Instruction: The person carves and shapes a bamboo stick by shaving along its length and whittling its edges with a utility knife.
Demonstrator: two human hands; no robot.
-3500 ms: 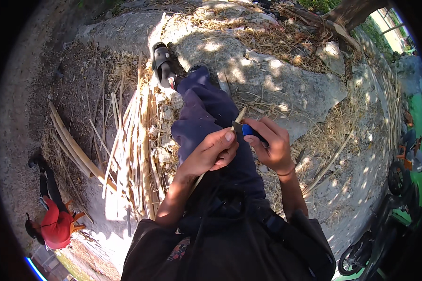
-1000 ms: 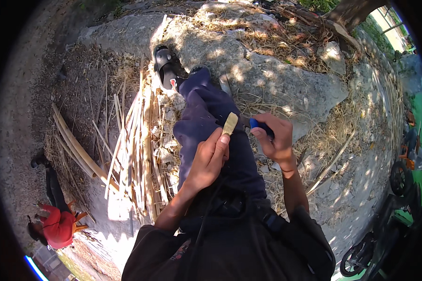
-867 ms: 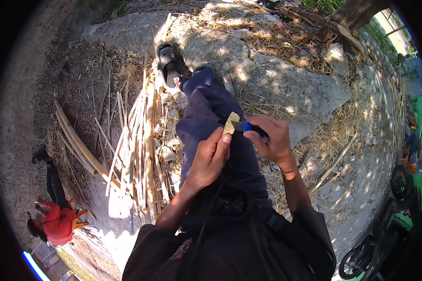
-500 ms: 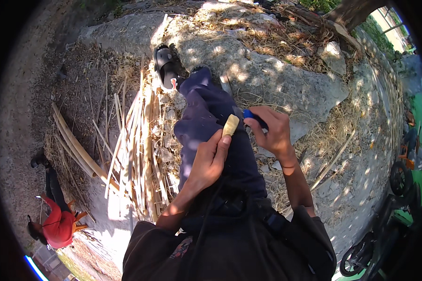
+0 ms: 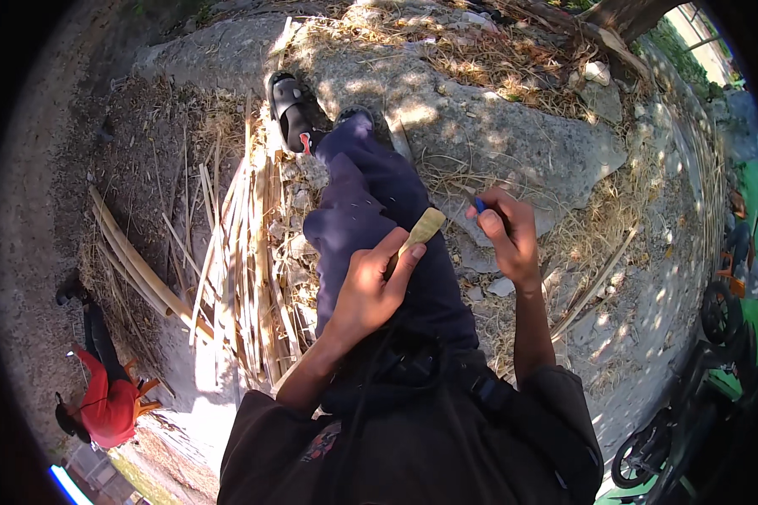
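Observation:
My left hand (image 5: 372,284) is closed round a short, pale yellowish piece of wood (image 5: 428,225), whose wide flat end sticks out past the thumb, above my trousered legs (image 5: 364,198). To the right, my right hand (image 5: 514,237) grips a small knife (image 5: 480,204) by its blue handle. Its short blade, hard to make out, points up and left, apart from the wood. Most of the handle is hidden in the fingers.
Long split canes (image 5: 248,244) lie to my left beside curved poles (image 5: 135,261). A person in red (image 5: 109,408) sits at far left. A big flat rock (image 5: 514,143) spreads ahead under dry straw. Motorcycles (image 5: 648,446) stand at the right edge.
My right hand has moved right, away from the wood, and the knife has turned so its blade shows. The wood in my left hand has tilted a little to the right.

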